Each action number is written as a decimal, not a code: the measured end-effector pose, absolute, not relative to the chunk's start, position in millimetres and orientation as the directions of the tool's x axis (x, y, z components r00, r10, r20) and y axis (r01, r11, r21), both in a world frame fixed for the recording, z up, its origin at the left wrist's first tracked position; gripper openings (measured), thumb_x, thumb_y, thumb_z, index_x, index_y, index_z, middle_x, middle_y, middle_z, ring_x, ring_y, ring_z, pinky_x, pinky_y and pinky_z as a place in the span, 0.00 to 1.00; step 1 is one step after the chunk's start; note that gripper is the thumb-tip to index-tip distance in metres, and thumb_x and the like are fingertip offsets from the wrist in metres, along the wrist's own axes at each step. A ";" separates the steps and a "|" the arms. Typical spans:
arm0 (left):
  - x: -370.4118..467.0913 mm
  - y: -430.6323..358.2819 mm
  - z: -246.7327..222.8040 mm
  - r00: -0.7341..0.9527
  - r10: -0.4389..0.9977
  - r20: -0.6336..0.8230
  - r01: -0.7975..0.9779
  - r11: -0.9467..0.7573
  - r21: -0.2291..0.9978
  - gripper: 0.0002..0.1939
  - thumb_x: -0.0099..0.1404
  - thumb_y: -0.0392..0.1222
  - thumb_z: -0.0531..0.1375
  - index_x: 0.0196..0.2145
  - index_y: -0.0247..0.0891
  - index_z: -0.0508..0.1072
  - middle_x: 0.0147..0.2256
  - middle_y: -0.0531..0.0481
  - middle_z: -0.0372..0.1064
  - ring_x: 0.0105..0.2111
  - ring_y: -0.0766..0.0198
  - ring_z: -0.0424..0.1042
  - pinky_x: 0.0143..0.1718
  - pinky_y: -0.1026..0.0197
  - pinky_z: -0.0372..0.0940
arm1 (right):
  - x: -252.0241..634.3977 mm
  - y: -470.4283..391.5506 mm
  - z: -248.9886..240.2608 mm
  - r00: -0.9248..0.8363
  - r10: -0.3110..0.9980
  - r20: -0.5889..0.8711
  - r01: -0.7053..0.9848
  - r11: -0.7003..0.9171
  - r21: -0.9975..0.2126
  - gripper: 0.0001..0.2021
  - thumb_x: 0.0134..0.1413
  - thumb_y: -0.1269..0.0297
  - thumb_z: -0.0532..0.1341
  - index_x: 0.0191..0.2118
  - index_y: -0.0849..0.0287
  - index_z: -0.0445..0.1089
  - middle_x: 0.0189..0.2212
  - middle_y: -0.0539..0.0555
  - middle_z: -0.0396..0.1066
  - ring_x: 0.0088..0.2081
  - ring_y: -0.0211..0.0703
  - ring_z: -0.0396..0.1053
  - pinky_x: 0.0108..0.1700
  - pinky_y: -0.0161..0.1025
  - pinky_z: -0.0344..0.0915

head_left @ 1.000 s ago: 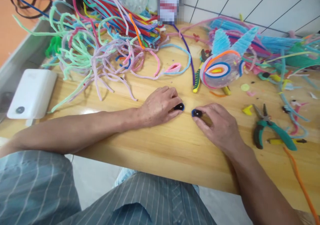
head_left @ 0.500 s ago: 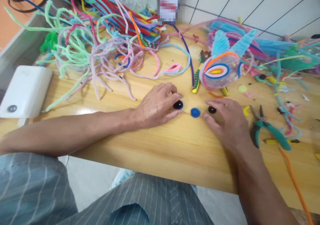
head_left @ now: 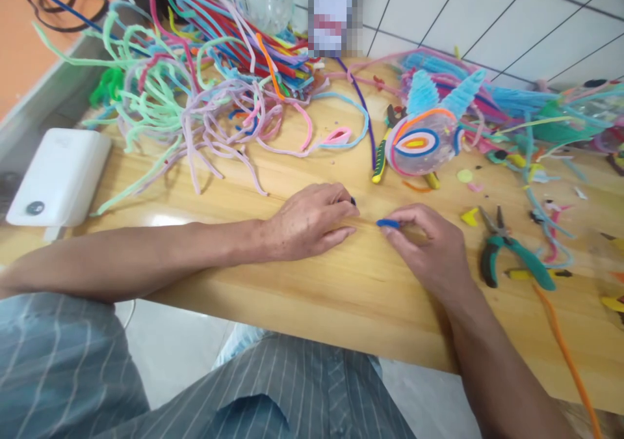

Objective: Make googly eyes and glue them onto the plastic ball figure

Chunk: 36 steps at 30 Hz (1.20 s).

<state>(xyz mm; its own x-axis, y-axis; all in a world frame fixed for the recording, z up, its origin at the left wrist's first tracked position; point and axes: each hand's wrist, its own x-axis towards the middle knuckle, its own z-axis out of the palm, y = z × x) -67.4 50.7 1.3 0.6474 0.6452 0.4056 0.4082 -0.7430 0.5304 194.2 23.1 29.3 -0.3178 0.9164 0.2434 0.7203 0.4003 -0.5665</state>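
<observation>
My right hand (head_left: pixel 431 247) pinches a small blue coiled disc (head_left: pixel 388 223), seen edge-on, between thumb and fingertips just above the table. Opposite it, my left hand (head_left: pixel 316 223) rests low over the wood, its thumb and forefinger apart. A small dark round piece (head_left: pixel 353 201) peeks out behind the left fingertips, mostly covered; I cannot tell whether the fingers touch it. Beyond both hands lies a clear plastic figure (head_left: pixel 424 149) with fuzzy blue ears and a ringed oval of orange, yellow, white and blue.
Green-handled pliers (head_left: pixel 517 250) lie right of my right hand, near an orange pipe cleaner (head_left: pixel 560 335). Yellow-green handled cutters (head_left: pixel 379 159) sit beside the figure. Tangled pipe cleaners (head_left: pixel 195 107) fill the back left, and a white power bank (head_left: pixel 58 175) stands far left.
My right hand has picked up the blue disc from the table and tilted it on edge. Both black round pieces were plain before; now one shows only partly and the other is out of sight.
</observation>
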 end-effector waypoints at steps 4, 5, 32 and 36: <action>-60.5 40.6 17.2 0.592 0.747 0.304 0.297 -0.553 0.779 0.15 0.73 0.48 0.62 0.51 0.35 0.75 0.44 0.43 0.74 0.38 0.63 0.72 0.41 0.60 0.69 | 188.2 15.9 38.6 -0.216 0.961 0.174 0.589 0.271 -0.761 0.01 0.59 0.64 0.67 0.37 0.51 0.76 0.30 0.49 0.78 0.31 0.44 0.74 0.38 0.42 0.71; -58.1 38.5 22.1 0.571 0.776 0.268 0.281 -0.492 0.824 0.16 0.72 0.49 0.63 0.50 0.35 0.75 0.42 0.45 0.74 0.34 0.66 0.70 0.37 0.62 0.68 | 186.8 14.3 39.2 -0.213 0.964 0.158 0.555 0.252 -0.793 0.01 0.59 0.64 0.67 0.37 0.52 0.76 0.29 0.49 0.78 0.31 0.43 0.74 0.37 0.42 0.71; -31.2 20.4 20.5 0.455 0.890 0.040 -0.039 -0.025 0.999 0.16 0.71 0.54 0.63 0.39 0.37 0.73 0.29 0.55 0.60 0.29 0.68 0.57 0.33 0.62 0.57 | 178.6 7.7 35.2 -0.220 0.974 0.048 0.346 0.124 -0.930 0.05 0.56 0.62 0.67 0.33 0.55 0.74 0.27 0.48 0.74 0.30 0.40 0.70 0.36 0.39 0.69; -30.8 21.5 19.5 0.455 0.890 0.030 -0.065 -0.001 0.998 0.17 0.69 0.55 0.65 0.38 0.36 0.74 0.30 0.54 0.64 0.29 0.68 0.59 0.33 0.61 0.58 | 179.7 7.5 35.5 -0.261 0.965 0.032 0.359 0.128 -0.924 0.05 0.56 0.61 0.68 0.35 0.55 0.75 0.29 0.49 0.76 0.32 0.41 0.73 0.37 0.39 0.70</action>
<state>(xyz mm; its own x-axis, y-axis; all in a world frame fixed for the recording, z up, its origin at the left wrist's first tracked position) -30.8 21.5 19.5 0.4551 0.8899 0.0302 -0.0647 -0.0009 0.9979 179.7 7.5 35.5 -0.2607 0.9649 0.0322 0.3595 0.1280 -0.9243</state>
